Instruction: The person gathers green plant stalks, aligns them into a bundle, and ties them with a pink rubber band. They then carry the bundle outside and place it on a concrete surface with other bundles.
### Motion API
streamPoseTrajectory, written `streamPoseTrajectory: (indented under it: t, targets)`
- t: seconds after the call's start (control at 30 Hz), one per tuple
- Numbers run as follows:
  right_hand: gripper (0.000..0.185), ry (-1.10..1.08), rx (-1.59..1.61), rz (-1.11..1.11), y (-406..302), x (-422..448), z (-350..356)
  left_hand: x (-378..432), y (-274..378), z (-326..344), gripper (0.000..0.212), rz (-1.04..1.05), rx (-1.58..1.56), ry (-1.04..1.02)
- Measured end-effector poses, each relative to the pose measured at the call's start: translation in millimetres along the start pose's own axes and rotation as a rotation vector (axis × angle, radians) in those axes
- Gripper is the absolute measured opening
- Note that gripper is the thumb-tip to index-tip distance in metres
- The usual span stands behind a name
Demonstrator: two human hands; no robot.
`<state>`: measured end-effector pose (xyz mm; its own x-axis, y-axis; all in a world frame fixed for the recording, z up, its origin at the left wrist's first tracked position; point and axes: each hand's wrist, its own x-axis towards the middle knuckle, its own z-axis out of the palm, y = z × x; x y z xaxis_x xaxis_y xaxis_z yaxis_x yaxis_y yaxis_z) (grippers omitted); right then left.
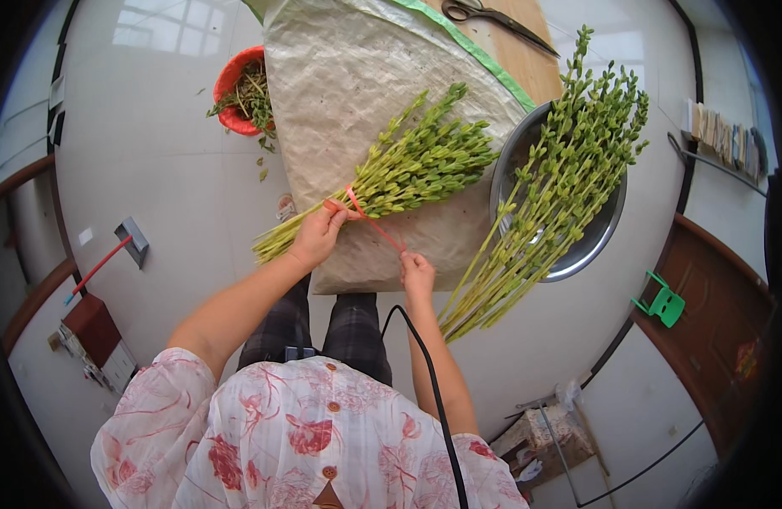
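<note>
A bundle of green leafy stems (pixel 422 162) lies slantwise on the covered table, its bare stem ends toward the lower left. A thin red plastic tie (pixel 386 234) loops around it where the leaves begin. My left hand (pixel 317 232) is over the stems beside that loop, thumb and fingers pinched on the tie; how far they also grip the stems is hidden. Near the table's front edge, my right hand (pixel 418 272) pinches the tie's other end, which is stretched between the hands. To the right, more long leafy stems (pixel 556 191) rest across a steel basin (pixel 604 232).
A whitish woven sheet (pixel 327 83) with green edging covers part of the wooden table (pixel 537 28). Large black scissors (pixel 502 22) lie at the back. A red bucket (pixel 224 86) of plant scraps stands left. A black cable (pixel 429 369) hangs by my right forearm.
</note>
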<state>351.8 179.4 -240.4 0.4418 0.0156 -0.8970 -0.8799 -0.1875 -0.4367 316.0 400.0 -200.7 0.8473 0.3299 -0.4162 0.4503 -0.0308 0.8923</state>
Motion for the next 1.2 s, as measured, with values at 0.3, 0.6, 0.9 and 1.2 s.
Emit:
streamPoseTrajectory:
  t: [0.3,0.6,0.9,1.2]
  targets:
    - [0.014,-0.018,0.062,-0.175,-20,8,20,12,-9,5,0.027,-0.246,-0.316,0.071]
    - [0.036,0.414,-0.016,-0.606,-17,-35,21,15,-16,11,0.028,-0.239,-0.341,0.076]
    - [0.015,-0.085,-0.237,-0.208,-23,-7,91,17,-12,13,0.026,-0.249,-0.379,0.076]
    - [0.007,0.0,0.289,0.007,-23,-2,105,17,-12,12,0.026,-0.265,-0.351,0.061]
